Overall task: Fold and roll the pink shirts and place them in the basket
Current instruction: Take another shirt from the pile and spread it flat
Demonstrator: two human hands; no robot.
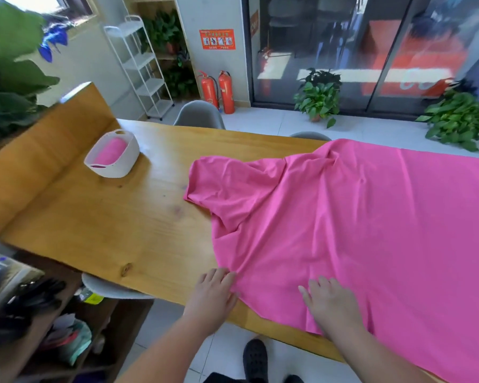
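Observation:
A large pink shirt [357,217] lies spread and wrinkled across the right half of the wooden table [108,217]. One sleeve reaches left toward the table's middle. My left hand [215,291] lies flat at the shirt's near left edge, fingertips touching the fabric. On the cloth near the table's front edge, my right hand [331,302] presses down with straight fingers. A white basket [127,161] stands at the far left of the table, and a rolled pink shirt [111,153] lies inside it.
Grey chairs [199,116] stand behind the table and one seat [105,287] pokes out under its near edge. A raised wooden ledge [39,150] borders the table's left. A cluttered shelf [39,327] sits at lower left. Potted plants and fire extinguishers [219,91] stand on the floor beyond.

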